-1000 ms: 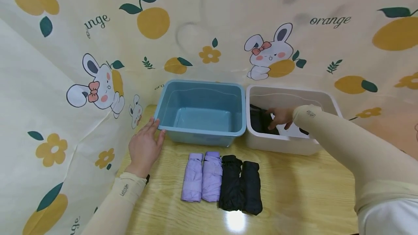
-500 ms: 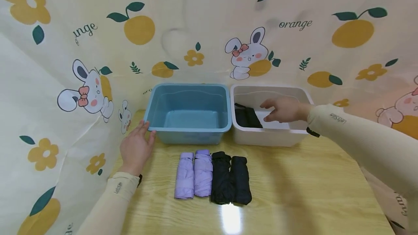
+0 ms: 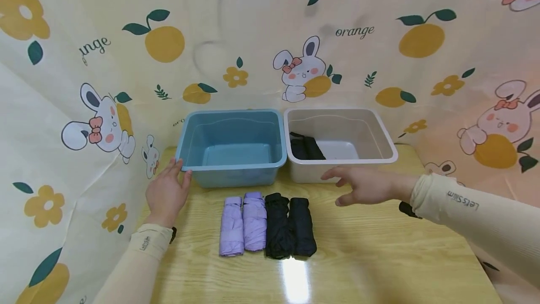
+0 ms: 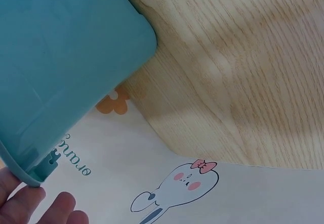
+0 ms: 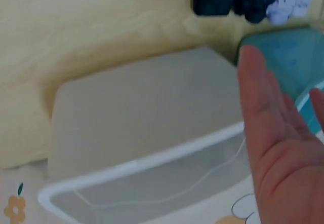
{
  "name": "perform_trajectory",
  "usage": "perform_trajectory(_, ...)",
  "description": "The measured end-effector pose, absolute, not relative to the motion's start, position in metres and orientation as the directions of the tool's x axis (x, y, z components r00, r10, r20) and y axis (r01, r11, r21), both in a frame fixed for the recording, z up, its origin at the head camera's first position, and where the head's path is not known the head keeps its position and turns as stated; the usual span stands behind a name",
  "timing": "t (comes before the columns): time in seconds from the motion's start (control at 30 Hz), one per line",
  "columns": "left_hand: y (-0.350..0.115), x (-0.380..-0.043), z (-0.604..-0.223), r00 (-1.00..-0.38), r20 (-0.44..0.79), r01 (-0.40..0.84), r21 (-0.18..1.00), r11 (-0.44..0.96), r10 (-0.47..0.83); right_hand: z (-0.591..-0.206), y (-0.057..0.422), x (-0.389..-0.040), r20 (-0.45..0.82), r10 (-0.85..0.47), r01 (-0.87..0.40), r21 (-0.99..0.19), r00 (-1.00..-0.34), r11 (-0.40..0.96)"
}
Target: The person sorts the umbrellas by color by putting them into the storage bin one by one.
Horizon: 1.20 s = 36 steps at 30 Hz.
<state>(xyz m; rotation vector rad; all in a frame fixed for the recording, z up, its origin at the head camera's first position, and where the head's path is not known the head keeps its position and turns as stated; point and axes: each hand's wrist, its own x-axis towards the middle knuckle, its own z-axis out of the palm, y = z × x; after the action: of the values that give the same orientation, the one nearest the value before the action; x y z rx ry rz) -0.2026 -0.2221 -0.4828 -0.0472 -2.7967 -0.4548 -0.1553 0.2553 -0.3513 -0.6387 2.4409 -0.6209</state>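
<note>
My left hand (image 3: 166, 196) touches the near left corner of the blue bin (image 3: 234, 178) with extended fingers; the left wrist view shows its fingertips (image 4: 26, 201) at the rim. My right hand (image 3: 367, 186) hovers before the beige bin (image 3: 305, 172), fingers spread and holding nothing. Inside that bin, at the left, lies a black fabric bundle (image 3: 308, 148) with a strap. Side by side on the table are two purple rolled fabric bundles (image 3: 232, 226) and two black ones (image 3: 303, 226), all upright-pointing away from me and narrow like folded umbrellas.
The two bins stand next to each other at the back of the wooden table (image 3: 371, 257). Behind and to the left rises a printed cloth (image 3: 253, 22) with rabbits and oranges. The blue bin has nothing inside.
My right hand has come out of the beige bin, rising past its rim and toward me, leaving the black bundle inside. The left hand stays at the blue bin's corner. The head view has shifted right.
</note>
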Motion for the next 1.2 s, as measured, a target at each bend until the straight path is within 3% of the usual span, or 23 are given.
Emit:
perform_trajectory(0.3, -0.221, -0.203, -0.483, -0.953, 0.303, 0.07, 0.294, 0.953, -0.023, -0.374, 0.257, -0.129, -0.309, -0.52, -0.303, -0.541, -0.796, 0.785)
perform_trajectory(0.57, -0.219, -0.203, -0.483, -0.939, 0.344, 0.083, 0.308, 0.948, -0.029, -0.424, 0.258, -0.098, -0.226, -0.456, -0.32, -0.455, -0.861, 0.831)
perform_trajectory(0.93, -0.222, -0.201, -0.486, -0.944, 0.326, 0.065, 0.304, 0.951, -0.04, -0.471, 0.231, -0.085, -0.308, -0.443, -0.244, -0.516, -0.842, 0.821)
perform_trajectory(1.2, -0.222, -0.202, -0.487, -0.941, 0.337, 0.07, 0.311, 0.948, -0.041, -0.512, 0.188, -0.088, -0.319, -0.427, -0.245, -0.479, -0.846, 0.843)
